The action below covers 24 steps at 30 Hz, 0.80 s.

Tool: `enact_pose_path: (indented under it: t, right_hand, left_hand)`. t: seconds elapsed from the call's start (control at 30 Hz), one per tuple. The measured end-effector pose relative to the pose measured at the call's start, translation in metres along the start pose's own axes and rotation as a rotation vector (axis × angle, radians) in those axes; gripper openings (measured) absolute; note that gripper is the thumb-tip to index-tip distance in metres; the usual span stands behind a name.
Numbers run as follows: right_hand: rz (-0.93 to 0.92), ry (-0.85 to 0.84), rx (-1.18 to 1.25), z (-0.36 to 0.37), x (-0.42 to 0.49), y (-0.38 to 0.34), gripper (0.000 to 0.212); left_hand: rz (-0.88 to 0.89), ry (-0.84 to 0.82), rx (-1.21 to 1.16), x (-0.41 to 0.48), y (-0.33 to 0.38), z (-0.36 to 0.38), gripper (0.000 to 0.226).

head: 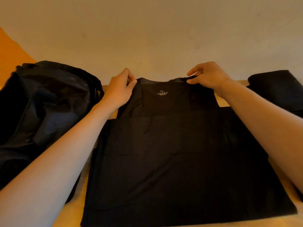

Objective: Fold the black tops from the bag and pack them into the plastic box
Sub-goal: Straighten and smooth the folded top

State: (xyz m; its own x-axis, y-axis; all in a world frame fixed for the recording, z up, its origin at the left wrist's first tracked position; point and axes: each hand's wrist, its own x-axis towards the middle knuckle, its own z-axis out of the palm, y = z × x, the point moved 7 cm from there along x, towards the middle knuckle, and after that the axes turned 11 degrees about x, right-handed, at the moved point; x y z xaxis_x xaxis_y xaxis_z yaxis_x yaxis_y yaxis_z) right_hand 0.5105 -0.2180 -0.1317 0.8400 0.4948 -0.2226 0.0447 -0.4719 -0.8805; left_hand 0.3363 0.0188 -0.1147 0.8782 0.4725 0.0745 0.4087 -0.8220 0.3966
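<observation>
Black top lies flat mid-frame, not folded yet. Left hand and right hand pinch its shoulders. Folding and packing are left.

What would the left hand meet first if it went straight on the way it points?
Probably the wall behind the table: the left hand pinches the black top at its shoulder, nothing else shows beyond; depth unclear.

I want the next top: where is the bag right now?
In the head view, the black bag lies on the left of the table, right beside the spread black top.
</observation>
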Motion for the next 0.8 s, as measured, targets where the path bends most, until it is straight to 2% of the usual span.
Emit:
enact_pose_path:
  t: [0.2,0.27,0.47,0.67,0.8]
  right_hand:
    - [0.162,-0.027,0.08,-0.007,0.004,0.0,0.037]
    - [0.156,-0.03,0.121,-0.007,0.005,-0.001,0.032]
    - [0.01,-0.004,0.281,-0.011,-0.014,-0.012,0.009]
    - [-0.159,-0.056,0.244,-0.023,-0.069,-0.033,0.038]
    - [-0.226,-0.135,0.052,-0.024,-0.114,-0.034,0.026]
  left_hand:
    - [0.066,-0.165,0.003,0.003,0.002,-0.003,0.017]
    - [0.075,-0.178,0.028,0.004,0.002,-0.007,0.015]
    - [0.022,-0.035,-0.189,-0.011,0.008,-0.03,0.023]
    - [0.213,0.105,-0.233,-0.075,0.021,-0.057,0.01]
    - [0.346,0.121,-0.163,-0.123,0.027,-0.06,0.01]
